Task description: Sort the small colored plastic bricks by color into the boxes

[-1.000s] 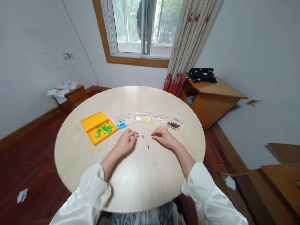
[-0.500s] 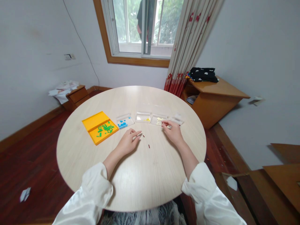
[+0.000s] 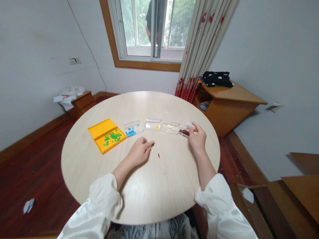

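Observation:
My left hand (image 3: 140, 151) rests low over the table, its fingertips closed at a small dark brown block (image 3: 153, 144). A second brown block (image 3: 159, 155) lies a little nearer to me, apart from the hand. At the right end of the row of boxes, my right hand (image 3: 197, 136) is at a clear box (image 3: 179, 133) holding brown pieces (image 3: 184, 131). Its thumb and fingers are bent together at the box's right side; whatever is between them is too small or hidden to tell.
An orange case (image 3: 102, 127) with green pieces (image 3: 112, 136) lies open at left. Clear boxes of blue pieces (image 3: 130, 131), yellow pieces (image 3: 157, 127) and pale yellow pieces (image 3: 170, 128) curve across the round table (image 3: 139, 196). A wooden cabinet (image 3: 231, 96) stands beyond it.
My right hand has moved right, from beside the pale yellow pieces to the box of brown ones, which now shows. My left fingertips have shifted slightly right, onto the farther brown block.

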The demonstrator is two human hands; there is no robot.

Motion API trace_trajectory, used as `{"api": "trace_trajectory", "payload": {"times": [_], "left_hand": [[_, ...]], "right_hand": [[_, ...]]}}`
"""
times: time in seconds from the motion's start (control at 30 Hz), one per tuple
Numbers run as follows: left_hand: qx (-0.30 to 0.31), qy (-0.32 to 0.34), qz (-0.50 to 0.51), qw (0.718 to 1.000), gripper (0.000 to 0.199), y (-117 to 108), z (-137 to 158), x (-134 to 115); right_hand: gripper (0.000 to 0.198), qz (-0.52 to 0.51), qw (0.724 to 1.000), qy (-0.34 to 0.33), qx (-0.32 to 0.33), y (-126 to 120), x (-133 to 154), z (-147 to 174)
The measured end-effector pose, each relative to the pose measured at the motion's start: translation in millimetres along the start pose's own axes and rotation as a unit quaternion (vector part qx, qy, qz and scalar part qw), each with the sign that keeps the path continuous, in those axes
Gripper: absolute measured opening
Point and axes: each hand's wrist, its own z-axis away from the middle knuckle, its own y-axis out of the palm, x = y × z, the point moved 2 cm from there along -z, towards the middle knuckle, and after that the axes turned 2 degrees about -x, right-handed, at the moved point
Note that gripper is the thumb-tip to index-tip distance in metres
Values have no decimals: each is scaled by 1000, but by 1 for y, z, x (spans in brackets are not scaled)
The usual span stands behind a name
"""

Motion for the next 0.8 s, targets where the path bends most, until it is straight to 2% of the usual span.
{"api": "trace_trajectory", "payload": {"times": [0.23,0.37,0.53,0.67,0.8], "left_hand": [[8,-2,-8,1000,28,0,-1,2],[2,-13,12,1000,18,-1,-2,4],[2,-18,23,1000,14,-1,-2,4],[-24,-27,47,998,13,-2,-3,4],[-65,-55,82,993,12,-7,-4,4]], "right_hand": [[45,-24,999,16,28,2,9,4],[45,-38,998,1,44,5,12,7],[40,-48,993,-32,99,18,16,17],[31,-36,975,-97,195,31,34,39],[21,-26,930,-180,319,39,59,67]]}}
